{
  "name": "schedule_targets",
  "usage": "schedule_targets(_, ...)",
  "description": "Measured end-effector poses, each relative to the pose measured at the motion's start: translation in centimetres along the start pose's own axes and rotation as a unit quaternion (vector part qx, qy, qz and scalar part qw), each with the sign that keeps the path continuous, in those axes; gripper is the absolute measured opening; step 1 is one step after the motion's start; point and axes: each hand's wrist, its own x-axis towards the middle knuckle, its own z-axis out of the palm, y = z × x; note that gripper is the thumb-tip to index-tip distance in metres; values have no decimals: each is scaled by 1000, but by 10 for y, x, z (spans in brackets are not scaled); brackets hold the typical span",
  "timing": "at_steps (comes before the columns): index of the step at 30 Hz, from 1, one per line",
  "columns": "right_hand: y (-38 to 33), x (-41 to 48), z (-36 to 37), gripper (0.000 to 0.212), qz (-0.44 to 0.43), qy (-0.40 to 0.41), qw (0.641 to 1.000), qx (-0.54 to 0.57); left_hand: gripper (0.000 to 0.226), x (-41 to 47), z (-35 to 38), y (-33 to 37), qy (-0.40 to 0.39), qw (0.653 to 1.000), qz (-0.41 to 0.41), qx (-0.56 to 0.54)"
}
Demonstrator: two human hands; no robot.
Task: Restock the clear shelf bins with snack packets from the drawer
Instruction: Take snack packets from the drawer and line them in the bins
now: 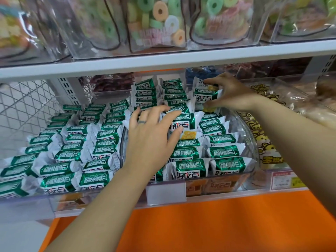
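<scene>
A clear shelf bin (251,142) in the middle of the lower shelf is packed with rows of green-and-white snack packets (224,151). My left hand (151,135), a ring on one finger, lies over the bin's left rows, its fingers curled onto one flat-lying packet (185,128). My right hand (231,91) reaches to the back of the bin and grips a small stack of the same packets (205,95) between thumb and fingers. A second bin (51,202) to the left holds more rows of these packets.
Above, a white shelf (163,59) carries clear bins of ring-shaped gummies (160,20). To the right sit bags with yellow cartoon print (265,142). Price-tag holders (166,192) line the bin fronts. An orange panel (209,224) lies below.
</scene>
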Motion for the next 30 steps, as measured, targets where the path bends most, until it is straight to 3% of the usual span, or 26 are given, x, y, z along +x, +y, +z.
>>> schedule_targets(6,-3,-5,2,46,-34,32,998,-43,42,1,1,-1,2,1000,1,5)
schedule_targets(13,0,5,4,75,38,-42,993,-106,44,1,1,0,-2,1000,-2,-2)
schedule_targets(19,-9,4,7,61,-1,-8,997,-81,43,1,0,-1,-6,1000,-1,-2)
schedule_targets(25,-14,6,18,52,-76,30,984,-155,43,2,1,-1,-6,1000,0,-3)
schedule_targets(30,-8,15,14,59,-8,-9,977,-213,43,2,0,-1,-8,1000,-2,-3)
